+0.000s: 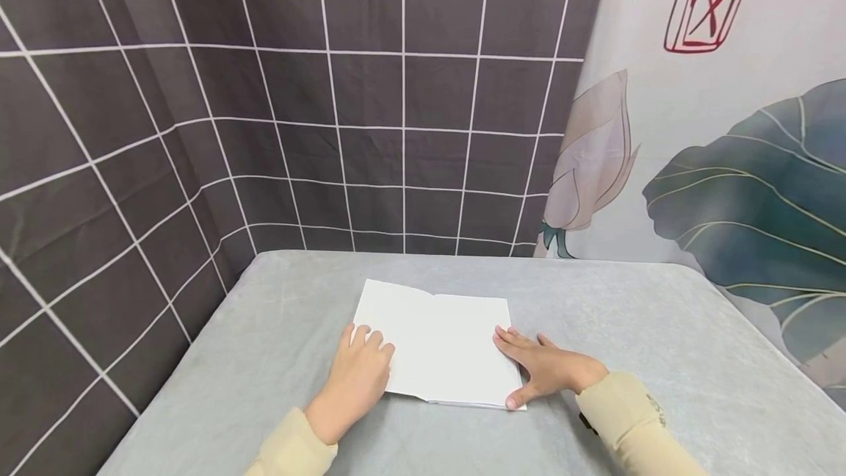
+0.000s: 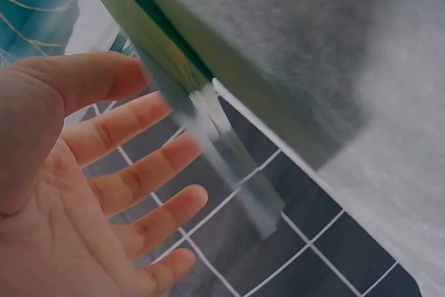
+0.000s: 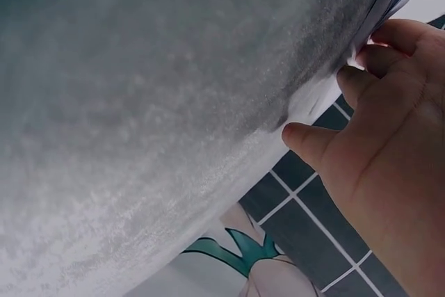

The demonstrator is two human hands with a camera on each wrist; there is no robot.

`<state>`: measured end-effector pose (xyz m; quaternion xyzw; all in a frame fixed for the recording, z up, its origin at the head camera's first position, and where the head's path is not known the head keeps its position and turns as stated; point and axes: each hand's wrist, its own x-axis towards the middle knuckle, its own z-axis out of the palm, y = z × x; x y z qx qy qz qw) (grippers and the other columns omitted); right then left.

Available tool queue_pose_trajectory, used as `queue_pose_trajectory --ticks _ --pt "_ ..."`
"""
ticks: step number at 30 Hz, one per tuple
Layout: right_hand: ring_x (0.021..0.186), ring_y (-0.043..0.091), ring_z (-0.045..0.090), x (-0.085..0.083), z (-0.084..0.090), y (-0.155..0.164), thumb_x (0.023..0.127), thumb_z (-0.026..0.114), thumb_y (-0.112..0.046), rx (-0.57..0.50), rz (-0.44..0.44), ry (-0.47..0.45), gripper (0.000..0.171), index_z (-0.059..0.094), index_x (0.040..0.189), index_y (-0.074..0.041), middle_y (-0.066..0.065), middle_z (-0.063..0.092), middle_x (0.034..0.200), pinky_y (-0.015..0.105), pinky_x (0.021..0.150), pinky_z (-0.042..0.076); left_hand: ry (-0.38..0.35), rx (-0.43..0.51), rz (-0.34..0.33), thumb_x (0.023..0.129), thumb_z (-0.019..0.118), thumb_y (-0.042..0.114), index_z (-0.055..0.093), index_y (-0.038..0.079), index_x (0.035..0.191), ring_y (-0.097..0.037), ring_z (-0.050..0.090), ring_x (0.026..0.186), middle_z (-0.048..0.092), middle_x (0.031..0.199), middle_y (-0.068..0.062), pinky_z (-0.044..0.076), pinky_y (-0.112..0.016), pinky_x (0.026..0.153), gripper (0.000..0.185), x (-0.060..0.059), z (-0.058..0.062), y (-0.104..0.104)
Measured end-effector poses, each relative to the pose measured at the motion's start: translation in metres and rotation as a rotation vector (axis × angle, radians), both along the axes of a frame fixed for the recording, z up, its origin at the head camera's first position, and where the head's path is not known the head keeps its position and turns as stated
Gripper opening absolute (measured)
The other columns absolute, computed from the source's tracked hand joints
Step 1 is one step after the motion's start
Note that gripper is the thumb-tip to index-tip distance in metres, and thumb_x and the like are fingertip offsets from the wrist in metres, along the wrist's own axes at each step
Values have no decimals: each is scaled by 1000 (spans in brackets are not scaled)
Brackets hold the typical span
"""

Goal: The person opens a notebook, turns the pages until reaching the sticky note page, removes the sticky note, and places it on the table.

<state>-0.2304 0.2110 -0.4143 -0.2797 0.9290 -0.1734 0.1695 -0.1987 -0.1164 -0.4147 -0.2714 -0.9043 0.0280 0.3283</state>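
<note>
An open book (image 1: 449, 351) with blank white pages lies on the grey table. My left hand (image 1: 359, 373) rests on its left edge, fingertips over the page. In the left wrist view the fingers of my left hand (image 2: 132, 179) are spread and fairly straight beside the book's greenish, blurred edge (image 2: 177, 60). My right hand (image 1: 545, 367) lies on the right edge of the book, fingers extended on the page and thumb at the near right corner. The right wrist view shows my right hand (image 3: 389, 109) with its fingertips at the book's edge.
A grey cloth covers the table (image 1: 661, 329). Behind and to the left hangs a dark curtain (image 1: 370, 94) with white grid lines. At the right hangs a white cloth (image 1: 634, 42) printed with a lotus bud and a large leaf.
</note>
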Motion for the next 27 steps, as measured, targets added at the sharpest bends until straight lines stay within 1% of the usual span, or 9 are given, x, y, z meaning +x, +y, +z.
queue_pose_trajectory --ticks 4,6,10,13,17,21,24,27 --pt "143 44 20 0 0 -1 68 77 -53 -4 30 29 111 26 148 5 22 18 158 70 108 11 -104 -7 -4 71 78 13 68 12 80 -26 57 89 62 78 -3 45 -52 91 14 -3 -3 -1" --pt "143 43 22 0 0 -1 68 77 -53 -6 37 33 111 26 148 6 22 18 158 69 109 12 -166 -16 -20 76 74 10 69 13 88 -25 58 90 64 83 -2 45 -51 91 13 -4 -5 -1" --pt "143 40 25 -1 0 -1 68 76 -54 5 34 30 111 27 148 5 20 19 158 68 110 15 -285 -33 -83 81 66 2 69 15 104 -23 58 92 66 99 -1 46 -50 89 27 -6 -8 -3" --pt "143 40 25 -1 -1 0 68 77 -53 3 42 40 110 27 148 4 20 21 158 68 109 15 -344 -44 -107 83 63 -1 68 15 111 -23 58 94 66 107 -1 46 -50 89 32 -6 -9 -4" --pt "142 42 25 -1 -2 2 68 77 -53 -19 63 53 107 29 148 0 21 22 157 70 107 16 -377 -53 -110 86 61 0 68 15 113 -24 59 95 66 109 -1 46 -50 89 32 -6 -9 -5" --pt "142 42 24 -1 -1 4 68 76 -53 -30 75 55 105 31 149 -4 21 22 157 71 106 16 -400 -53 -116 86 62 4 67 15 115 -26 59 98 66 111 -3 45 -52 90 31 -7 -10 -6" --pt "142 42 25 -1 -1 4 69 75 -54 -36 83 62 104 32 149 -4 22 23 156 72 105 17 -399 -54 -126 86 65 10 67 15 113 -25 60 98 66 110 -2 45 -51 91 27 -10 -12 -6" --pt "141 42 27 -2 -1 4 69 75 -54 -37 83 70 103 32 148 -4 22 24 156 72 105 17 -384 -59 -133 86 67 14 67 17 108 -24 60 98 65 105 -1 44 -50 91 22 -14 -15 -5"
